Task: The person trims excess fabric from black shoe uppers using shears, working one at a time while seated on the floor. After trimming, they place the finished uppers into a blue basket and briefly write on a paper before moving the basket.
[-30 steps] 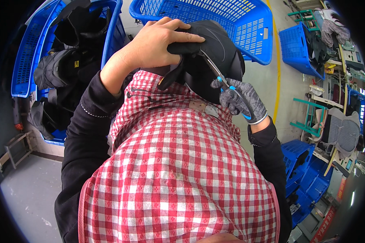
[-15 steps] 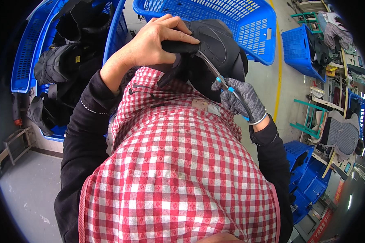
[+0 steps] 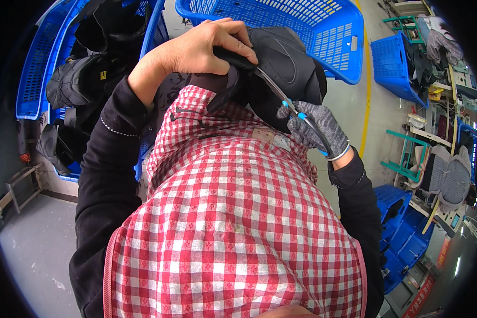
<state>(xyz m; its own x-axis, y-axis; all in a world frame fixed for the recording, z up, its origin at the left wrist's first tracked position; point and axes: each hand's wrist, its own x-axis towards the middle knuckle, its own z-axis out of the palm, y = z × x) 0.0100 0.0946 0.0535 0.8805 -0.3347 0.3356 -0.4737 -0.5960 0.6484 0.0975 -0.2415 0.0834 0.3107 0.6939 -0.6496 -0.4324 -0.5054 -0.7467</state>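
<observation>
A black shoe upper [image 3: 292,59] with curved stitching lies over my lap in front of the checked apron. My left hand [image 3: 209,49], bare, is closed on the upper's padded edge, thumb and fingers pinching the black material. In my right hand [image 3: 317,127], which wears a grey knit glove, is a pair of scissors [image 3: 272,85] with blue-and-black handles. The blades point up and left against the upper, their tips close to my left fingertips. Whether the tips have material between them is too small to tell.
Blue baskets [image 3: 33,79] at the left hold several black shoe uppers [image 3: 71,82]. Another blue basket [image 3: 350,66] stands just beyond my hands. To the right, past a yellow floor line [image 3: 367,100], are a blue crate [image 3: 391,63], green metal frames [image 3: 408,156] and work benches.
My left fingers have shifted slightly on the edge, the forefinger bending more toward the blade tips. The right hand and scissors stay almost in place.
</observation>
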